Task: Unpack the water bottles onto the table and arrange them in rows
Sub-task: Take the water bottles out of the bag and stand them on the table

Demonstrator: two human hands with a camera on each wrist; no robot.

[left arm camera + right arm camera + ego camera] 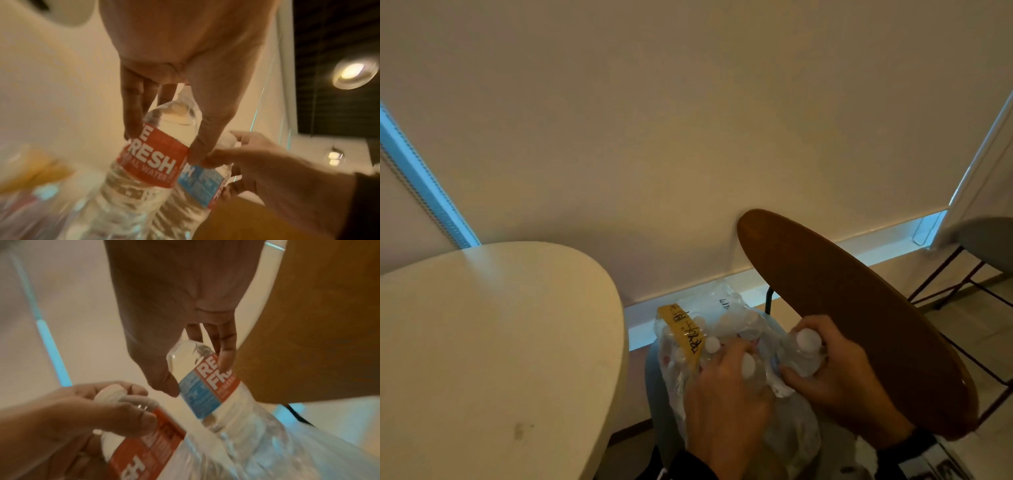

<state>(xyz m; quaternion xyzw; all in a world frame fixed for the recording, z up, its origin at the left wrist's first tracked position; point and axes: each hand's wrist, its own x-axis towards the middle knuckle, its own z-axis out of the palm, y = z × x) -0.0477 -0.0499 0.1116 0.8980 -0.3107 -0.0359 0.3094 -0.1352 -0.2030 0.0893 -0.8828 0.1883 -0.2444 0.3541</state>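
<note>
Right now both my hands are down in the pack (717,337) of bottles, which sits on a grey seat between the table (493,342) on my left and a brown chair back (852,322) on my right. My left hand (722,394) is wrapped round one bottle (152,155) just under its shoulder, thumb on one side of the red label and fingers on the other — high up, because the lower body is crowded in by its neighbours. My right hand (835,373) grips a second bottle (207,381) the same way, its white cap (808,339) poking up past my fingers, so the weight hangs below the grip and the bottle stays upright. The two bottles touch side by side, and their lower halves are still down in the torn plastic wrap (787,435); I judge they are only partly drawn out. Taking one in each hand halves the trips to the table, which shows nothing standing on it in the part I can see. A yellow strip (681,332) with black scrawl lies across the pack's far side, over more white caps — plenty left to unpack. Next, as I see it, I need a straight upward pull to clear the wrap without snagging it.
</note>
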